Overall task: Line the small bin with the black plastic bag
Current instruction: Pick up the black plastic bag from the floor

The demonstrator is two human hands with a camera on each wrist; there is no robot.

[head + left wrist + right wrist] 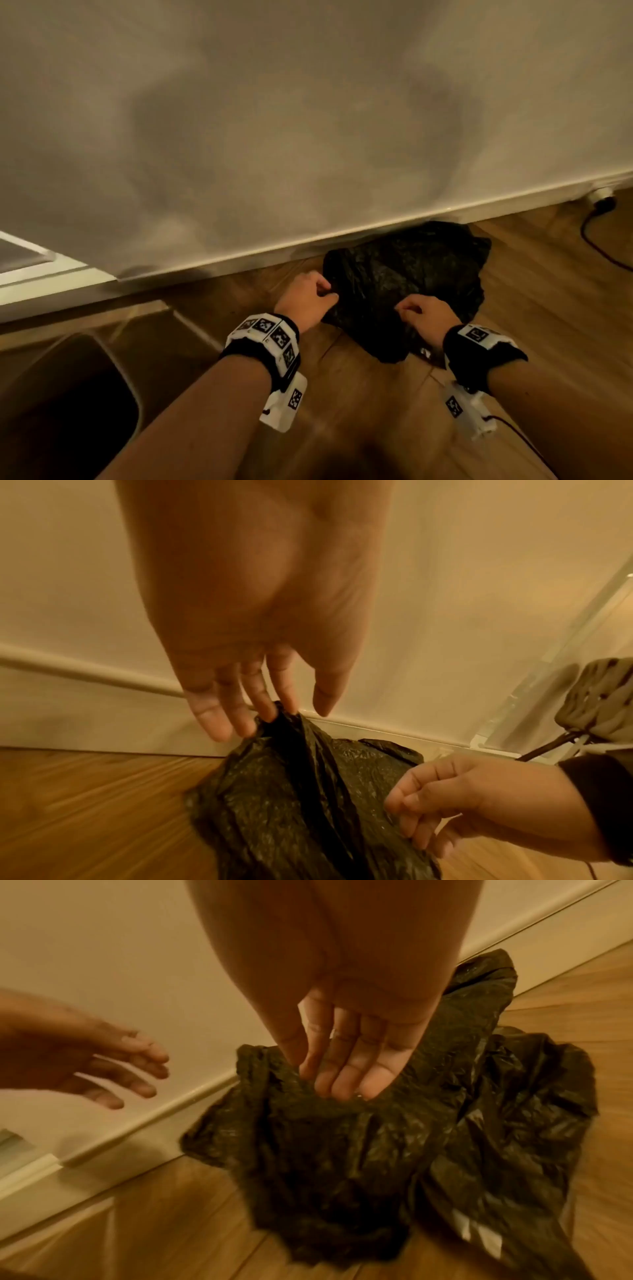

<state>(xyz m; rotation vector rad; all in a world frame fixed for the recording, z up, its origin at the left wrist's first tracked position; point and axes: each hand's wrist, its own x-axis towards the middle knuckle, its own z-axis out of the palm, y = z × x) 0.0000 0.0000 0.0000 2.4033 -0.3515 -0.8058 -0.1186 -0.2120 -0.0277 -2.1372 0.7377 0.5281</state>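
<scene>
Reaching forward and down over the wooden floor [534,308], both forearms are stretching toward the black plastic bag [404,274], each wrist wearing a black band with white marker blocks. The left hand [308,301] is meeting the bag's left edge; in the left wrist view its fingers [260,699] are lying nearly straight and spread, the middle ones touching a raised fold of the plastic, with the thumb apart from it. Whether that fold is being pinched cannot be told. The right hand [428,317] is sitting at the bag's near edge with its knuckles bent, and from the left wrist view its fingers [414,818] are curling onto the plastic and gripping it.

The bag is lying crumpled on the floor, its far side touching the white skirting board [445,210] at the foot of the pale wall [308,102], and its near end trailing between the 2 wrists. The small bin [68,394] is standing well to the left of the bag, beside the left forearm, its dark opening facing up and holding no bag. A dark cable [596,240] is running across the floor at the far right, well apart from the bag, up to a plug at the skirting board. A woven chair seat [603,699] is showing at the right edge of the left wrist view.
</scene>
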